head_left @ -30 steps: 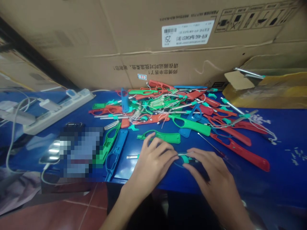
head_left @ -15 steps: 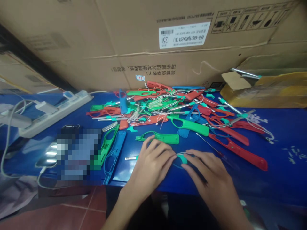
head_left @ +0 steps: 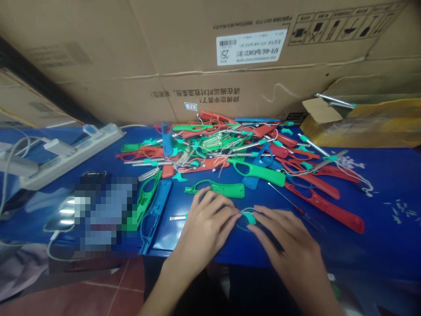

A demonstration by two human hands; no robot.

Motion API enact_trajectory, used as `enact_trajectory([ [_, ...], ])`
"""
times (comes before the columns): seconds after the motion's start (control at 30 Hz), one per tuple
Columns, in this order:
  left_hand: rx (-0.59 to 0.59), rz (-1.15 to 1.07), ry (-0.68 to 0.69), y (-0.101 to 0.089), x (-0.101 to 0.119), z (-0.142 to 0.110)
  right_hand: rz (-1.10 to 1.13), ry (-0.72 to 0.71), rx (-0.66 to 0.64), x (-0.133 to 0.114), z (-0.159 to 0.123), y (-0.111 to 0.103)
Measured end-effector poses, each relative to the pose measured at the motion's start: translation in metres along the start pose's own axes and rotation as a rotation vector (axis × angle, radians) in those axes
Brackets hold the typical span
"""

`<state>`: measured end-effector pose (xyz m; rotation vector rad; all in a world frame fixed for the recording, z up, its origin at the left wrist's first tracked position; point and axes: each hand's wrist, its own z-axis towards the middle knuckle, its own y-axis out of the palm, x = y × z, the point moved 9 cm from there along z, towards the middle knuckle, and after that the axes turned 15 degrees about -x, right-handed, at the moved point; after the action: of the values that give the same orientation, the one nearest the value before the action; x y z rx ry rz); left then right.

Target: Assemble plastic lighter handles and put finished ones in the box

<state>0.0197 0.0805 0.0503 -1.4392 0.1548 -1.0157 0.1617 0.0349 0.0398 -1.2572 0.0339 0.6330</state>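
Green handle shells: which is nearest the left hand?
The green handle shell just beyond the left hand, partly covered by it in view; the other green ones lie farther off.

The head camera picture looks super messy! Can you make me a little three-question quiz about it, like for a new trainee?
1. Where is the small teal plastic piece?
A. Beside the white power strip
B. At the fingertips of the bare left hand and bare right hand
C. Inside the brown cardboard box

2. True or false: the long white plastic power strip lies on the picture's right side.

3. Fill in: the slim silver metal tube end sticks out beside the ____ hand.

Key: 1. B; 2. False, it's on the left; 3. left.
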Motion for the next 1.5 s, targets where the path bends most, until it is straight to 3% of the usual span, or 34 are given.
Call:
enact_trajectory([
  [0.27,-0.001,0.013,0.005,0.001,0.000,0.000,0.030,0.044,-0.116,0.008,0.003,0.010],
  [0.63,0.012,0.037,0.018,0.001,0.002,-0.002,0.103,-0.017,-0.018,0.004,0.000,0.000],
  [0.83,0.029,0.073,0.023,-0.001,0.004,-0.002,0.162,0.155,-0.045,0.017,0.000,0.000],
  [1.0,0.016,0.098,0.030,0.001,0.005,-0.002,0.054,0.074,-0.117,0.007,0.002,0.008],
  [1.5,-0.053,0.075,0.048,0.009,0.005,-0.003,0.045,0.088,-0.146,0.009,0.002,0.014],
])
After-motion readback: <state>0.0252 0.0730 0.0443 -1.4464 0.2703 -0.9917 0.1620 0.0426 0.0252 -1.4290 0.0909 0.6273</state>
